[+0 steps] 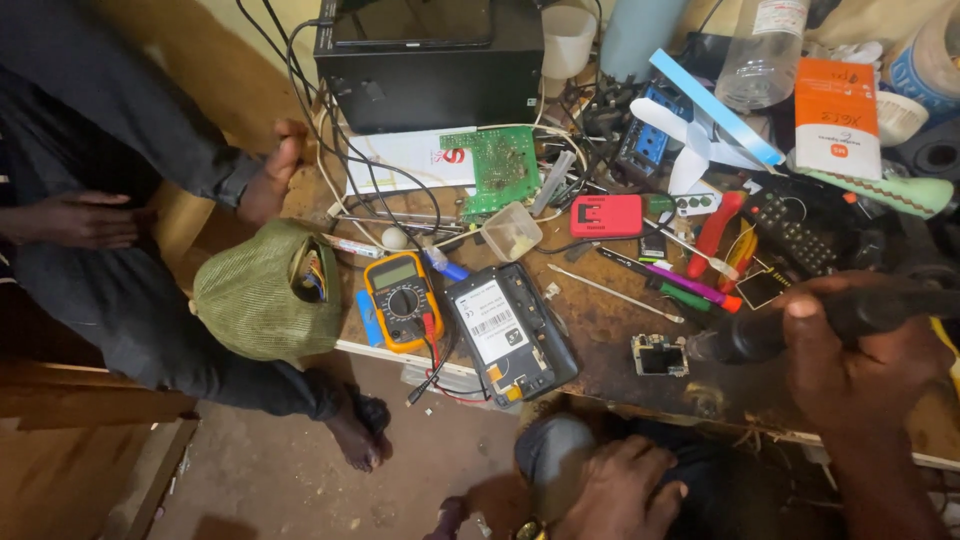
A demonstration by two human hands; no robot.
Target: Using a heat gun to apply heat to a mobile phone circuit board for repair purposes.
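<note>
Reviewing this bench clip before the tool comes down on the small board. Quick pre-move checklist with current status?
1. Right hand grips the black tool: ok, fingers wrapped round the handle.
2. Tool tip aimed at the small circuit board: ok, tip sits just right of it; contact cannot tell.
3. Small board held down: not ok, it lies loose near the table edge.
4. Left hand clear of the tip: ok, it rests below the table on the knee.
5. Opened phone clear of the tip: ok, apart to the left.
6. Other person's hand clear: ok, on the far left edge.
</note>
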